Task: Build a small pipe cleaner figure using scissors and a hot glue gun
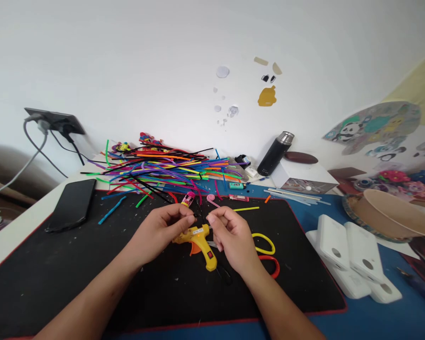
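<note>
My left hand (170, 231) is closed in a pinch above the left end of a yellow glue gun (208, 255); something small and dark shows at its fingertips. My right hand (233, 236) is also pinched, just right of the gun's top, and what it holds is too small to make out. The fingertips of both hands are close together but apart. Scissors with a yellow and a red handle (269, 243) lie partly behind my right hand. A pink spiral (211, 199) and a small pink-capped bottle (188, 198) are just beyond the hands.
Colourful pipe cleaners (170, 165) are heaped along the wall. A black phone (72, 203) lies at the left of the black mat (156, 302). At the right are white devices (363, 250) and a beige bowl (396, 212). A black flask (274, 153) leans near a white box (301, 177).
</note>
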A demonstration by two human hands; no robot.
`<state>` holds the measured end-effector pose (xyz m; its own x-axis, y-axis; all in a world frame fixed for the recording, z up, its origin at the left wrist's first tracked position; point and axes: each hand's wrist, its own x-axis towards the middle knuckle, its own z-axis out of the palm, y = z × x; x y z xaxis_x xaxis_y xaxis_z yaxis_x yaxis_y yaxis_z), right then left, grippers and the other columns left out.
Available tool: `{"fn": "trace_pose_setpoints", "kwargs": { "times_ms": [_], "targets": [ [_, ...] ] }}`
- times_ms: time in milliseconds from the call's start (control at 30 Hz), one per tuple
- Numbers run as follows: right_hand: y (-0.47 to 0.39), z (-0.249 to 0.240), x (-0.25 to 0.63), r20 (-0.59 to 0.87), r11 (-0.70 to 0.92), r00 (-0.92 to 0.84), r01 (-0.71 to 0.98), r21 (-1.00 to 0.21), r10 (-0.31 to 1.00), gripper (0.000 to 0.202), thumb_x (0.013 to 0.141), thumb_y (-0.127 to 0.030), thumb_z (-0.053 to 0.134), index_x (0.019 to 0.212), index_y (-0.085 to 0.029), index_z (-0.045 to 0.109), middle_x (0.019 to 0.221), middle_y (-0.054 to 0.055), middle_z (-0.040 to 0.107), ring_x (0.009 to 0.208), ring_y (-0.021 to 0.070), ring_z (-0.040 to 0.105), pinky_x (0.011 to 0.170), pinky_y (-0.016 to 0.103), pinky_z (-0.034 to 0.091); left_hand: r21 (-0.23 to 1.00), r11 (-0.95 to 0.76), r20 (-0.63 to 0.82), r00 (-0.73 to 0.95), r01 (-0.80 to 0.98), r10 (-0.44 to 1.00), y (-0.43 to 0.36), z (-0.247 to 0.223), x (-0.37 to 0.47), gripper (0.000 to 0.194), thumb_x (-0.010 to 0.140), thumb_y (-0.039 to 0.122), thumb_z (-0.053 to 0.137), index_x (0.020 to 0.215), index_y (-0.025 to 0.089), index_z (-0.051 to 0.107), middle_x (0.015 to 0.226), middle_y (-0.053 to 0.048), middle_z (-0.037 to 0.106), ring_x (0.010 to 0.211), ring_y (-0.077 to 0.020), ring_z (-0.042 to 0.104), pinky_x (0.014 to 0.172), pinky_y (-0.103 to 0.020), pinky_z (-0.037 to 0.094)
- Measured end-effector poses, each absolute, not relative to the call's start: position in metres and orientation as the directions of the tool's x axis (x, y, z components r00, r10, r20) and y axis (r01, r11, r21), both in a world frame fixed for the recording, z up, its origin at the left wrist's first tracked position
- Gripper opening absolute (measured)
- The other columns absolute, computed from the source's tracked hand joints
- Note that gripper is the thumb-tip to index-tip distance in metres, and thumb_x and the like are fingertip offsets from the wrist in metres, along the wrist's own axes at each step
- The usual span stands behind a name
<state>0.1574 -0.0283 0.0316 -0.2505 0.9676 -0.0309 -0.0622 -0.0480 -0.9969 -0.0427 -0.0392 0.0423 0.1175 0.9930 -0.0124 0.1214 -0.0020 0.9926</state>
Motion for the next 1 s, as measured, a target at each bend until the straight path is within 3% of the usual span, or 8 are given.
{"fn": "trace_pose_setpoints", "kwargs": {
  "times_ms": [200, 333, 567, 800, 1000],
  "targets": [
    [-0.022, 0.019, 0.158, 0.024, 0.019, -0.190, -0.028, -0.999, 0.981, 0.041, 0.091, -0.061, 0.070, 0.085, -0.022, 0.062, 0.053, -0.011, 0.039, 0.042, 0.0086, 0.034, 0.043, 0.023, 0.026, 0.998, -0.067, 0.064, -0.161, -0.018, 0.985, -0.026, 0.031, -0.057, 0.038, 0.085, 0.054, 0.080, 0.081, 0.017, 0.071, 0.064, 0.002, 0.058, 0.055, -0.0107, 0.045, 0.053, -0.022, 0.035],
    [-0.023, 0.017, 0.154, 0.075, 0.099, -0.182, 0.128, -0.987, 0.980, 0.034, 0.095, -0.054, 0.065, 0.083, -0.022, 0.063, 0.055, -0.009, 0.040, 0.046, 0.0112, 0.036, 0.047, 0.025, 0.028, 0.993, -0.079, 0.055, -0.233, -0.093, 0.971, -0.018, 0.028, -0.066, 0.040, 0.080, 0.055, 0.083, 0.080, 0.017, 0.069, 0.063, 0.002, 0.058, 0.052, -0.0097, 0.044, 0.050, -0.022, 0.032],
    [-0.041, 0.040, 0.152, 0.123, 0.272, -0.301, 0.526, -0.805, 0.946, 0.021, 0.098, -0.040, 0.063, 0.086, -0.024, 0.068, 0.059, -0.005, 0.053, 0.055, 0.0146, 0.050, 0.057, 0.027, 0.033, 0.986, -0.091, 0.052, -0.263, -0.138, 0.963, -0.012, 0.023, -0.071, 0.038, 0.080, 0.053, 0.084, 0.081, 0.017, 0.070, 0.062, 0.004, 0.056, 0.051, -0.0092, 0.043, 0.049, -0.022, 0.030],
    [-0.062, 0.043, 0.172, 0.088, 0.258, -0.282, 0.654, -0.711, 0.955, 0.019, 0.099, -0.036, 0.061, 0.088, -0.024, 0.070, 0.066, -0.002, 0.065, 0.060, 0.0175, 0.059, 0.060, 0.028, 0.036, 0.983, -0.082, 0.040, -0.247, -0.163, 0.968, -0.010, 0.023, -0.070, 0.040, 0.075, 0.053, 0.085, 0.077, 0.018, 0.067, 0.060, 0.005, 0.055, 0.048, -0.0086, 0.042, 0.047, -0.022, 0.029],
    [-0.067, 0.054, 0.173, -0.055, 0.257, -0.329, 0.821, -0.510, 0.943, 0.018, 0.097, -0.040, 0.070, 0.105, -0.025, 0.072, 0.077, 0.001, 0.073, 0.069, 0.0210, 0.068, 0.062, 0.029, 0.034, 0.975, -0.086, 0.033, -0.250, -0.205, 0.968, -0.007, 0.020, -0.071, 0.038, 0.075, 0.051, 0.085, 0.079, 0.017, 0.067, 0.059, 0.005, 0.054, 0.048, -0.0079, 0.041, 0.047, -0.021, 0.028]
  ]
}}
